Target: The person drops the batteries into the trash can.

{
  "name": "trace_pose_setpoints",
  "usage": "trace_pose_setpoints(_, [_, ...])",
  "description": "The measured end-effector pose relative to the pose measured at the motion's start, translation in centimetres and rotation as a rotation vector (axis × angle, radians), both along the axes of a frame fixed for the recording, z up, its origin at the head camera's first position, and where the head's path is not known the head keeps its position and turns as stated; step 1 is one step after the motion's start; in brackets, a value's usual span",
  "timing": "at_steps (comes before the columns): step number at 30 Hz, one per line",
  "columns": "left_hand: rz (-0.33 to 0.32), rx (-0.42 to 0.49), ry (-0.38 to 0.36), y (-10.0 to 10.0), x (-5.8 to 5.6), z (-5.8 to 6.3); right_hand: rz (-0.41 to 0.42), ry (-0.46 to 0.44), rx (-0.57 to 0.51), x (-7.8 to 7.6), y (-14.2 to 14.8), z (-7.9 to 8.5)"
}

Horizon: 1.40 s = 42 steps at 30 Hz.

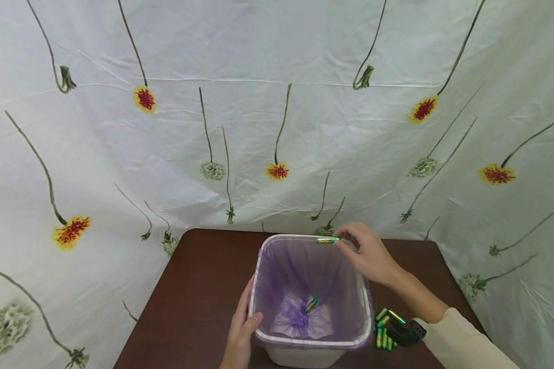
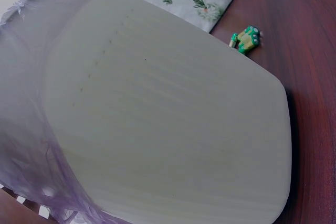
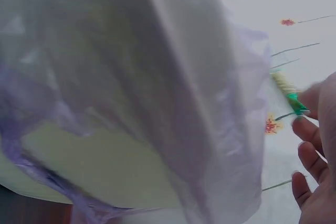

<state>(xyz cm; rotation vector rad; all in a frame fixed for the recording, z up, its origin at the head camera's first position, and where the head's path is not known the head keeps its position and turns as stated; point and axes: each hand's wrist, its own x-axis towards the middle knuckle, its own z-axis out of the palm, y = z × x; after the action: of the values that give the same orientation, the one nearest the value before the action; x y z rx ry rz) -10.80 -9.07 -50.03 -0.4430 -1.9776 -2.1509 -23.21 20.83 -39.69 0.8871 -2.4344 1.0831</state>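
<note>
A white trash bin (image 1: 304,356) with a purple plastic liner (image 1: 341,277) stands upright on the dark table. My left hand (image 1: 242,328) holds the bin's left side, thumb over the rim. Between thumb and fingers, my right hand (image 1: 367,253) pinches a green and gold battery (image 1: 328,240) by one end, above the far right part of the opening. In the right wrist view, that battery (image 3: 287,92) shows beyond the liner. Another battery (image 1: 311,305) lies on the liner at the bottom of the bin.
Several more batteries (image 1: 384,338) lie in a group on the brown table (image 1: 198,287), right of the bin. A black wrist device (image 1: 406,334) is worn at the right sleeve, over the group in the head view. Flower-printed white cloth (image 1: 240,118) hangs behind the table.
</note>
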Motion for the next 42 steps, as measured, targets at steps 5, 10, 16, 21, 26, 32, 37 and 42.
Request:
trace_pose_setpoints(5, [-0.009,0.012,-0.001,0.1,0.0,-0.1,0.013,-0.021,0.016,-0.4,-0.1,0.3])
trace_pose_setpoints(10, [0.003,0.011,0.016,0.1,-0.1,-0.2,0.022,-0.015,0.016,-0.2,0.4,0.2])
trace_pose_setpoints(16, [0.010,0.020,0.023,0.0,0.0,-0.3,0.008,0.019,0.041,0.0,1.2,-0.6])
trace_pose_setpoints(21, [0.002,0.022,-0.010,-0.1,0.2,-0.3,0.004,0.028,0.034,0.2,1.8,-1.0])
trace_pose_setpoints(26, [-0.014,0.021,-0.006,0.0,0.1,-0.2,-0.016,0.022,0.021,0.7,2.5,-1.0])
trace_pose_setpoints(32, [-0.016,0.024,0.015,0.2,0.0,-0.2,-0.074,0.025,0.026,1.5,3.8,-1.2])
trace_pose_setpoints(37, [-0.007,0.027,0.035,0.1,0.0,-0.2,-0.125,0.017,0.032,2.1,5.0,-1.9])
trace_pose_setpoints(42, [-0.002,0.018,0.031,0.1,0.0,-0.2,-0.167,0.024,0.043,2.7,6.3,-2.6])
